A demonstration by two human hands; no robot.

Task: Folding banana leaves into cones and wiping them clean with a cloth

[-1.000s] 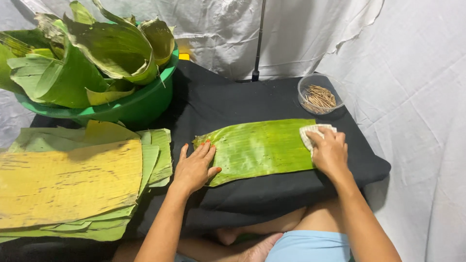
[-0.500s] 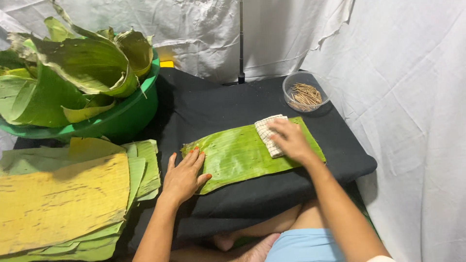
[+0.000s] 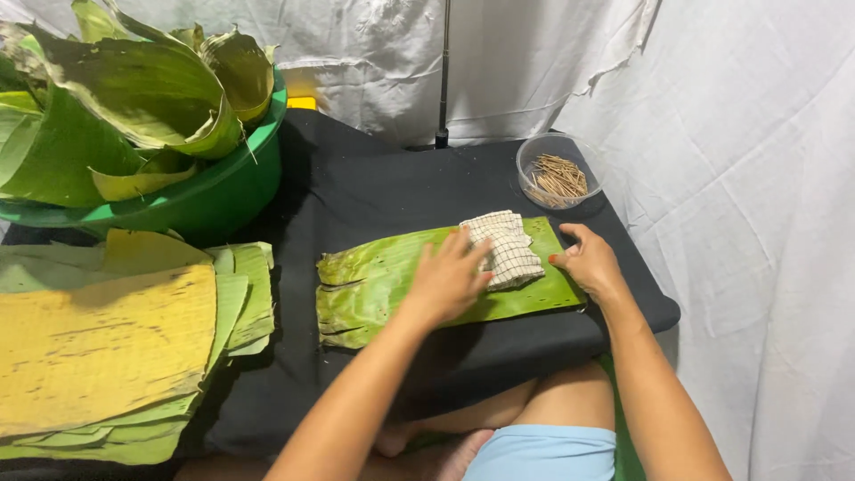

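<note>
Person's bare knees at bottom edge, under black-draped counter (image 3: 374, 196). Stack of flattened yellow-green leaves (image 3: 107, 347) at near left. Left hand (image 3: 448, 281) flat on banana leaf (image 3: 383, 285) at counter's middle, fingers spread, fingertips touching folded checked cloth (image 3: 506, 249) lying on leaf's right part. Right hand (image 3: 588, 263) on leaf's right end just beside cloth, fingers loosely apart, gripping nothing. Farther: clear round tub of thin brown sticks (image 3: 557, 178) at right; green basin (image 3: 205, 200) heaped with leaves at far left. White sheet behind.

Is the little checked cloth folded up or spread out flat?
Folded. The checked cloth sits as a small thick pad on the banana leaf, with the left hand touching its edge.
</note>
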